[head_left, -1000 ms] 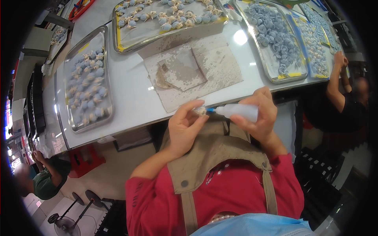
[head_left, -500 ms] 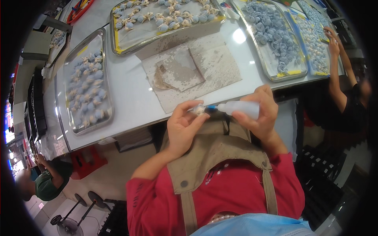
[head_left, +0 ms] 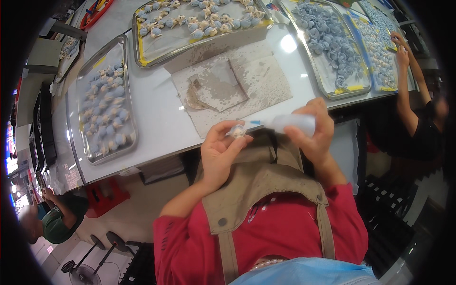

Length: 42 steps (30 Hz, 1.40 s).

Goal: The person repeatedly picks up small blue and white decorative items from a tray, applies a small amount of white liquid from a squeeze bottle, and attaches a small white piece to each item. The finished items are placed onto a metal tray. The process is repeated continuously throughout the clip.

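- Nearest the camera: a red top and a tan apron (head_left: 256,190).
- The left hand (head_left: 219,153) has its fingers (head_left: 227,128) grasping a small cream piece (head_left: 237,132), held just off the near edge of the desk (head_left: 156,118).
- The right hand (head_left: 313,133) has its fingers clenched around a pale squeeze bottle (head_left: 292,124), lying level; its blue nozzle (head_left: 251,124) touches the piece.
- Just beyond the hands, stained paper sheets (head_left: 232,88) lie on the desk.
- To the left, a steel tray (head_left: 102,102) holds blue and cream pieces.
- Farther back, a yellow-rimmed tray (head_left: 199,28) carries more rows.
- To the right, another tray (head_left: 332,52) holds blue flower shapes.
- At the far right, another person's hand (head_left: 401,47) reaches over a fourth tray (head_left: 377,42).
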Each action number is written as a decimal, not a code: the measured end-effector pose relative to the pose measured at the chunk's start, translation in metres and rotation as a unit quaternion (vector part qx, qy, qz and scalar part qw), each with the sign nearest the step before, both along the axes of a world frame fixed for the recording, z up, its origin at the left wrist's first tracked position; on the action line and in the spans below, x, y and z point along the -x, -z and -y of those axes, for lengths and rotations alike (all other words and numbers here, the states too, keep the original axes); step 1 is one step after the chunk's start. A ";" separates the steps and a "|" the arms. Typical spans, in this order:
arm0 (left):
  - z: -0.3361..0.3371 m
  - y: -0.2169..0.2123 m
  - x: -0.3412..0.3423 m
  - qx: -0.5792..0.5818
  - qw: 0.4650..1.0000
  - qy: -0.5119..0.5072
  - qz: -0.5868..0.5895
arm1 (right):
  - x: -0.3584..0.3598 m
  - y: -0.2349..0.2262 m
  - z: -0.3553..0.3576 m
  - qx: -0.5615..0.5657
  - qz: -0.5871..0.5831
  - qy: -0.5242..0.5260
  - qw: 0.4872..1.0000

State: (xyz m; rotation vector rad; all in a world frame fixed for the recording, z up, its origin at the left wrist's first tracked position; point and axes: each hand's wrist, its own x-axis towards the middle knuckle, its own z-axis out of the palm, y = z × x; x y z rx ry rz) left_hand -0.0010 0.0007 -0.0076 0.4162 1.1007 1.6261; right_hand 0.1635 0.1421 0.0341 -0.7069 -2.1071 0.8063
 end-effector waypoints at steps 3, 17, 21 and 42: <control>-0.004 0.000 0.000 -0.003 1.000 -0.002 0.002 | 0.016 0.020 -0.009 0.146 -0.075 0.098 0.982; -0.001 0.004 0.001 -0.023 1.000 -0.005 -0.003 | -0.006 0.042 -0.127 -0.147 0.092 0.221 0.960; -0.004 0.001 -0.003 -0.024 1.000 0.014 -0.008 | -0.013 0.042 -0.152 -0.142 0.245 0.305 0.909; -0.013 -0.004 -0.007 0.013 0.995 0.078 0.055 | -0.011 -0.025 -0.074 0.050 0.144 -0.118 0.981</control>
